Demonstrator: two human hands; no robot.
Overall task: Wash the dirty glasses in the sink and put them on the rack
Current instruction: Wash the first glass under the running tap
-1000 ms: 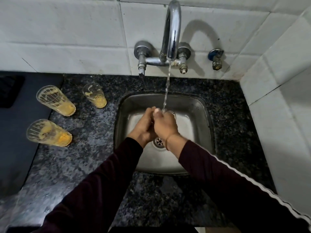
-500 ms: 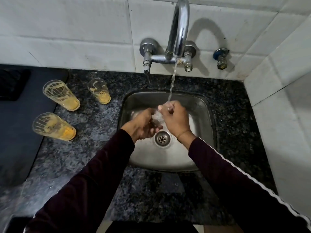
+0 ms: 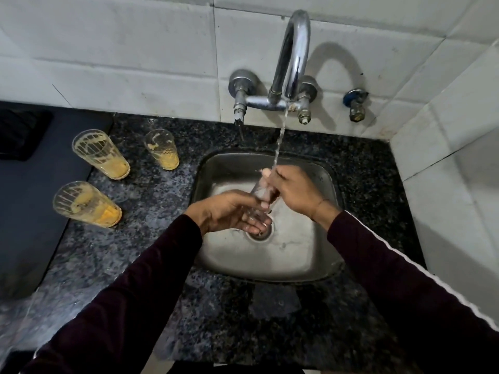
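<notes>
Nearest, two arms in dark red sleeves reach over the speckled black stone counter (image 3: 129, 255). The left hand (image 3: 229, 211) lies palm up over the round drain (image 3: 260, 233), its fingers loosely cupped under the bottom of a clear glass (image 3: 260, 197). The right hand (image 3: 293, 190) has its fingers curled around the top of that glass, which leans over the middle of the shiny metal sink (image 3: 318, 255). The sink is square with round corners, and there is open room all around the hands. A thin stream of water (image 3: 279, 143) falls from the curved silver tap (image 3: 293, 55) onto the right fingers. On the counter to the left stand three dirty glasses (image 3: 100, 155) with yellow streaks, well apart from the sink edge. White tiles (image 3: 121, 49) cover the wall behind.
</notes>
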